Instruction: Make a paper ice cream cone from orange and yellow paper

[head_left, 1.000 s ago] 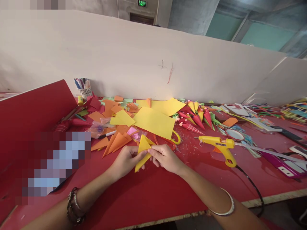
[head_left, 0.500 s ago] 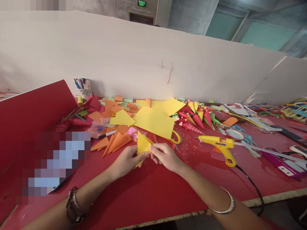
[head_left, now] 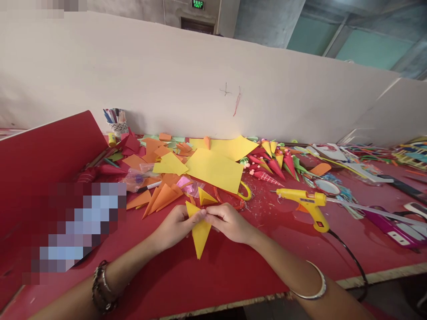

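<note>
A folded piece of yellow paper (head_left: 200,235) is pinched between my two hands above the red table (head_left: 187,284). One long point of it hangs down toward me, and a second yellow flap stands up beyond my fingertips. My left hand (head_left: 176,226) grips its left side, thumb on top. From the right, my right hand (head_left: 230,222) pinches it near the same spot, fingertips close to the left thumb. The undersides of the fingers are hidden. Just beyond lie orange paper cones (head_left: 165,198) and a pink scrap (head_left: 184,183) in clear plastic.
Yellow sheets (head_left: 216,169) lie behind my hands, with a yellow-handled pair of scissors (head_left: 246,191) partly under them. To the right rests a yellow glue gun (head_left: 305,200) with a black cord. Finished small cones (head_left: 275,166), a pen cup (head_left: 117,126) and a pale partition (head_left: 167,80) stand farther back.
The yellow paper has turned in my hands. Its point now hangs lower toward me, and the flap beyond the fingers has opened outward. Both hands stay nearly in place.
</note>
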A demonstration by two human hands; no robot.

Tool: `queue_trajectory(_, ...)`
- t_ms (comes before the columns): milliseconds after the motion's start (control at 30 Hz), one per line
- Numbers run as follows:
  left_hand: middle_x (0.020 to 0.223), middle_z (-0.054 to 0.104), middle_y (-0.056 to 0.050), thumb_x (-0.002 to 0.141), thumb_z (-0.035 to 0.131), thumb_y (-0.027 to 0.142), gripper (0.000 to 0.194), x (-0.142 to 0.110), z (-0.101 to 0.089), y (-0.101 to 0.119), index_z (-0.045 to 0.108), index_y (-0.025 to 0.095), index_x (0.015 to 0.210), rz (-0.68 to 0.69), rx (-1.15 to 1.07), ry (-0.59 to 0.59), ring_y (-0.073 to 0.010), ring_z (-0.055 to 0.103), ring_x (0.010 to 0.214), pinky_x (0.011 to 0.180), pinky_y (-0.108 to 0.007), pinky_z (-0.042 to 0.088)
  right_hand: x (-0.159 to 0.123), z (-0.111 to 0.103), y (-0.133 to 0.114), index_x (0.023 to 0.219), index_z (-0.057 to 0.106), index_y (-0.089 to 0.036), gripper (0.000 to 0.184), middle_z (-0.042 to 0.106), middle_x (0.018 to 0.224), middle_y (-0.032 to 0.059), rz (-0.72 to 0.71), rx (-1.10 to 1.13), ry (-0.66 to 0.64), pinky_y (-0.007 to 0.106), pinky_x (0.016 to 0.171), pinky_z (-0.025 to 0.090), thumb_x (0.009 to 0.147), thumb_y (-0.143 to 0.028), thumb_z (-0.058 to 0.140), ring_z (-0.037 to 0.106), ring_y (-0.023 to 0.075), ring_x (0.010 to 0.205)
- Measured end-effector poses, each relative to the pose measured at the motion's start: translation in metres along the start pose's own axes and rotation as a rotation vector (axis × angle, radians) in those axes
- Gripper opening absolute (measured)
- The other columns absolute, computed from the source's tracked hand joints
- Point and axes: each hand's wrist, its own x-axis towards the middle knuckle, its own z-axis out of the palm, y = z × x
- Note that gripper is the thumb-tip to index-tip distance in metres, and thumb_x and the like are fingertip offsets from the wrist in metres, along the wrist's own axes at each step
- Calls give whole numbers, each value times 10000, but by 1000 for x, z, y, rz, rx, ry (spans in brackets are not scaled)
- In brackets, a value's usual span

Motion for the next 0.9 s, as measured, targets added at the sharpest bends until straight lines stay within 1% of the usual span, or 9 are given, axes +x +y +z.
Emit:
queue_trajectory(100,486,258,57,784,402,471,426,0,0,3,332,162,499,22,39,21,-48,204,444,390,-196,177,0,0,1,567,330,-167,323,261,537,-58,6,8,-36,207,451,211,851,-309,390,258,54,497)
queue_trajectory(200,483,232,59,790,381,474,435,0,-1,4,293,171,490,37,43,26,-47,185,439,389,-203,159,0,1,0,572,362,-167,310,273,532,-59,5,11,-1,206,451,230,852,-299,390,278,56,494)
queue_trajectory(300,476,246,60,787,377,494,437,0,-3,2,323,168,502,-25,3,35,-50,204,432,389,-199,175,-2,0,-3,786,478,-183,101,429,652,-39,-35,64,81,198,512,331,812,-280,476,413,75,587)
queue_trajectory(333,477,272,58,784,374,504,432,0,-3,2,354,163,520,-57,-25,48,-52,228,431,391,-196,193,-2,-1,-3,907,471,-200,159,476,734,-27,-58,111,85,203,555,373,778,-271,533,459,87,647)
queue_trajectory(367,486,310,53,778,378,515,424,0,-4,2,393,157,549,-87,-61,63,-57,261,435,397,-194,218,-2,-2,-4,1001,440,-218,303,501,819,-13,-84,162,73,212,598,407,739,-260,587,490,98,704)
queue_trajectory(433,523,384,40,757,401,532,411,-1,-4,2,452,149,615,-139,-129,103,-68,328,457,420,-193,273,-3,-4,-3,1065,411,-242,445,507,916,2,-122,235,24,228,651,446,687,-244,646,515,107,758)
queue_trajectory(633,496,408,33,725,412,568,438,-5,-4,7,469,166,561,-240,-141,98,-93,395,461,445,-210,345,-2,-7,-3,871,551,-208,165,528,842,2,-184,93,26,251,717,431,729,-267,610,509,112,773)
queue_trajectory(800,545,460,11,729,384,576,431,-9,-4,12,495,183,590,-284,-115,146,-143,498,583,572,-242,428,0,-7,-3,782,591,-194,106,541,768,-4,-205,112,38,246,714,417,746,-294,593,507,107,744)
queue_trajectory(900,554,445,15,715,376,606,454,-9,-2,14,465,182,579,-266,-108,156,-134,484,560,558,-251,432,0,-5,-1,710,580,-178,133,547,725,-7,-168,157,73,239,684,414,759,-302,576,508,101,705)
